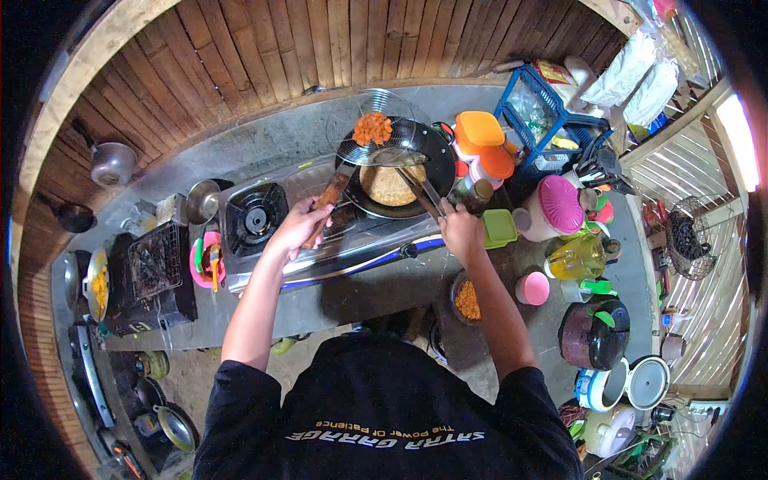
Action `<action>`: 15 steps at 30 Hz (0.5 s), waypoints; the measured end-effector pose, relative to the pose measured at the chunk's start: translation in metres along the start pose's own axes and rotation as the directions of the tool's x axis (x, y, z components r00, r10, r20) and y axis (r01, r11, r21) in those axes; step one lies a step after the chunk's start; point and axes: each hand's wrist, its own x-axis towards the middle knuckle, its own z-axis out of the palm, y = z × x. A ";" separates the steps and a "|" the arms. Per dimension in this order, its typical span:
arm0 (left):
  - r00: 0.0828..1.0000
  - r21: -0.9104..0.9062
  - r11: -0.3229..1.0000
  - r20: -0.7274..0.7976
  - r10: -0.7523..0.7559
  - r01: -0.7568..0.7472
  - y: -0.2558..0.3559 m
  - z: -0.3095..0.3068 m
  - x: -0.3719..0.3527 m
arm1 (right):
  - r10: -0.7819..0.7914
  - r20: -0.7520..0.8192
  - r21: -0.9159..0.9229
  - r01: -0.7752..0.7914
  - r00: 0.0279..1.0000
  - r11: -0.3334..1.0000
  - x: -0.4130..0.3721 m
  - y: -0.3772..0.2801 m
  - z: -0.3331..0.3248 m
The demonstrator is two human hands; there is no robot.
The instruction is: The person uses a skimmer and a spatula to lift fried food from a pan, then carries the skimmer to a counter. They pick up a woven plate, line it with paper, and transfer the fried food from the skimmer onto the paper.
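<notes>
Black shirt [384,408] nearest | left grip [306,224] clasping wire strainer [390,108], orange pieces [373,128] inside, above pan's [442,160] far left | right grip [462,230] clasping long-handled utensil [416,189] | apparently draining; next calls for steady strainer

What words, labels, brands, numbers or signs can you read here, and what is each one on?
"SATRA GARAGE": on the black shirt, upside down in this view.
"The Power Of Patience": on the same shirt, in smaller letters, also upside down.
Too small or blurred to read: the pale marking on the front of the black appliance at left, and the printing on the red-and-yellow packet at upper right.
</notes>
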 end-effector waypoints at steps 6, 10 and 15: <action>1.000 -0.008 1.000 -0.001 -0.020 0.020 0.002 0.004 -0.001 | 0.044 -0.028 -0.006 -0.044 0.999 0.999 -0.004 -0.001 0.005; 1.000 0.037 0.999 0.000 -0.019 0.019 0.000 0.004 0.002 | 0.072 -0.022 -0.002 -0.073 0.997 0.997 -0.008 0.000 0.005; 1.000 0.030 0.999 0.004 -0.016 0.016 -0.001 0.006 0.002 | 0.057 -0.094 -0.007 -0.058 0.994 0.998 -0.017 0.001 0.004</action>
